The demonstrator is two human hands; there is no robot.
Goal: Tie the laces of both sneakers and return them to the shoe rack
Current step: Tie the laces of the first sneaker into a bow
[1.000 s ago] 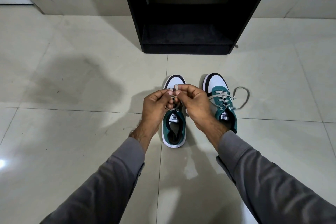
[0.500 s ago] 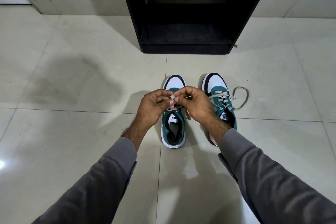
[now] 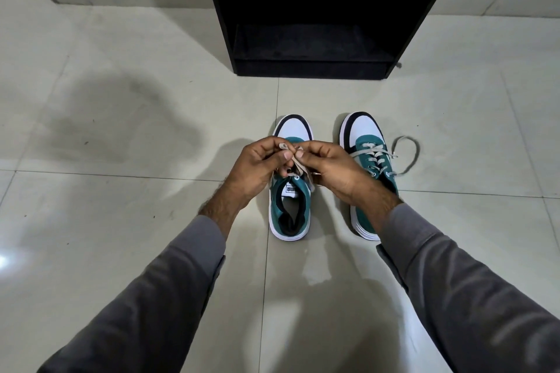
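Observation:
Two teal, white and black sneakers stand side by side on the tiled floor, toes towards the rack. Over the left sneaker (image 3: 291,209) my left hand (image 3: 257,166) and my right hand (image 3: 330,166) meet, each pinching a strand of its beige lace (image 3: 298,168); the fingers hide most of the knot. The right sneaker (image 3: 368,145) is partly covered by my right wrist. Its lace (image 3: 407,154) lies loose, curling in a loop on the floor to its right.
A black open shoe rack (image 3: 312,66) stands on the floor just beyond the sneakers, its two visible shelves dark inside. A wall with a dark stripe runs behind it. Pale glossy tiles (image 3: 121,221) surround the shoes.
Both hands have stayed over the left sneaker, working its lace; the raised loop seen a second ago has been pulled down between the fingers. The right sneaker has not moved.

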